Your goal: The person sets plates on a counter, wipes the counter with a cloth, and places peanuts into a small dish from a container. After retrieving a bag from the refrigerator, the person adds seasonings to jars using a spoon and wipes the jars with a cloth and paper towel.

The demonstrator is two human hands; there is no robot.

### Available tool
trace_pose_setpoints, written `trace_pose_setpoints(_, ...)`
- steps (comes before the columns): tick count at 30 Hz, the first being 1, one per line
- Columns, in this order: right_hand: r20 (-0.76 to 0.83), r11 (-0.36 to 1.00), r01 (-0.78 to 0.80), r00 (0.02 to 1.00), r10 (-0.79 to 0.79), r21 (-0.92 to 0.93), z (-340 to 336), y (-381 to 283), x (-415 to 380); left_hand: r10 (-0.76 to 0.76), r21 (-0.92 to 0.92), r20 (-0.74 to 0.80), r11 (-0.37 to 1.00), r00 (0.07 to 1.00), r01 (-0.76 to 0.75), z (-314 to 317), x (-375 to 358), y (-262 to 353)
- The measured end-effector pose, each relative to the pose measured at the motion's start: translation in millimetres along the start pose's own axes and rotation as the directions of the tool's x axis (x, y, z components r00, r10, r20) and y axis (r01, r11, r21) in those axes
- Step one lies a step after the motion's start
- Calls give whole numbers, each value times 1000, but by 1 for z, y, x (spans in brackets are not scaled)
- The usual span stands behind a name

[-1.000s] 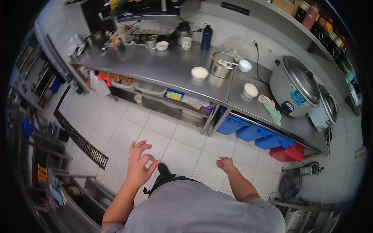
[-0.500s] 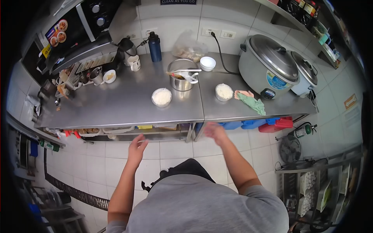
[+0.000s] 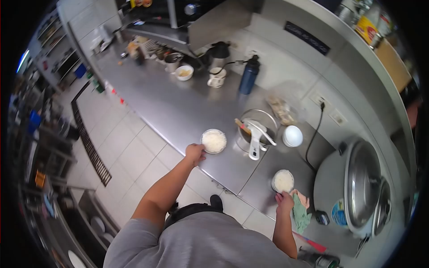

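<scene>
My left hand point(image 3: 195, 154) is at the near left side of one bowl of rice point(image 3: 214, 141), fingers curled against its edge. The bowl stands on the steel counter point(image 3: 174, 118) close to the front edge. Farther right, my right hand point(image 3: 284, 202) has its fingers closed at the near side of a second bowl of rice point(image 3: 283, 181). Some fingertips of both hands are hidden. Between and behind the bowls is a metal pot point(image 3: 243, 140), with a white-handled utensil point(image 3: 255, 138) lying across its top. Pink and green cloths point(image 3: 302, 214) lie beside my right hand.
A large rice cooker point(image 3: 330, 192) stands at the right. White bowls point(image 3: 292, 136), a plastic bag point(image 3: 283, 109), a blue bottle point(image 3: 249, 76) and a mug point(image 3: 216, 78) line the back. A black cord point(image 3: 315, 140) hangs down to the counter.
Both hands have moved from in front of the counter to the two rice bowls, the left to one and the right to the other. The view has turned and come closer.
</scene>
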State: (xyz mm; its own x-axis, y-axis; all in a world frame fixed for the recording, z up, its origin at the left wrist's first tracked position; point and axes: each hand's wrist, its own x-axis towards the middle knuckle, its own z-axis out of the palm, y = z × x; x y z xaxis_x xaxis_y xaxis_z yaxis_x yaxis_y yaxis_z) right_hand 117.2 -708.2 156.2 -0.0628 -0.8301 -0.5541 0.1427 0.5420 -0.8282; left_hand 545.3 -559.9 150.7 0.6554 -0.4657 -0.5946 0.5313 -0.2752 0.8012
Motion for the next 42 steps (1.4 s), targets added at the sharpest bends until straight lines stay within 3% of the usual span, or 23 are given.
trace_pose_setpoints(5, 108, 989, 59, 993, -45, -132, 1, -31, -3, 9, -187, -88, 982, 996, -25, -1, -39, 0)
trace_pose_setpoints(10, 462, 940, 178, 887, -25, -291, 39, -33, -36, 39, -415, -26, 909, 999, -46, -74, -115, -36)
trace_pose_setpoints(12, 622, 919, 217, 782, 39, -330, 70, -21, -62, 57, -514, -32, 855, 998, -65, -119, -165, -58)
trace_pose_setpoints(14, 774, 880, 281, 618, 139, -382, 111, 2, -92, 86, -588, -82, 800, 993, -118, -172, -220, -89)
trace_pose_setpoints(18, 880, 836, 303, 289, 376, -457, 186, 82, -200, 82, -618, -389, 715, 918, -326, -275, -354, -180)
trace_pose_setpoints(21, 845, 805, 289, 31, 533, -519, 215, 163, -314, 71, -545, -651, 651, 756, -529, -344, -471, -269)
trace_pose_setpoints(22, 792, 773, 302, -84, 604, -558, 224, 198, -335, 14, -518, -738, 628, 674, -581, -359, -512, -296)
trace_pose_setpoints(24, 679, 709, 335, -224, 700, -621, 234, 264, -406, -92, -445, -862, 608, 499, -657, -380, -594, -340)
trace_pose_setpoints(27, 509, 607, 378, -334, 793, -699, 214, 336, -525, -217, -304, -952, 571, 216, -763, -399, -703, -390)
trace_pose_setpoints(31, 245, 448, 419, -454, 857, -790, 182, 420, -637, -375, -101, -914, 583, -156, -806, -421, -795, -437)
trace_pose_setpoints(34, 110, 347, 456, -469, 877, -820, 173, 470, -715, -454, -54, -814, 681, -362, -730, -456, -833, -470)
trace_pose_setpoints(38, 47, 348, 494, -524, 850, -797, 182, 535, -837, -416, -42, -689, 841, -594, -540, -524, -867, -505)
trace_pose_setpoints(39, 72, 415, 523, -555, 829, -744, 189, 551, -871, -288, -125, -666, 952, -688, -278, -541, -873, -498)
trace_pose_setpoints(40, 95, 481, 547, -587, 804, -685, 197, 566, -911, -145, -217, -656, 976, -741, 1, -560, -880, -482)
trace_pose_setpoints(41, 114, 535, 569, -612, 783, -624, 202, 579, -944, -5, -316, -667, 908, -745, 276, -574, -881, -472)
trace_pose_setpoints(42, 165, 619, 603, -636, 754, -504, 209, 594, -984, 65, -299, -722, 868, -689, 395, -595, -878, -472)
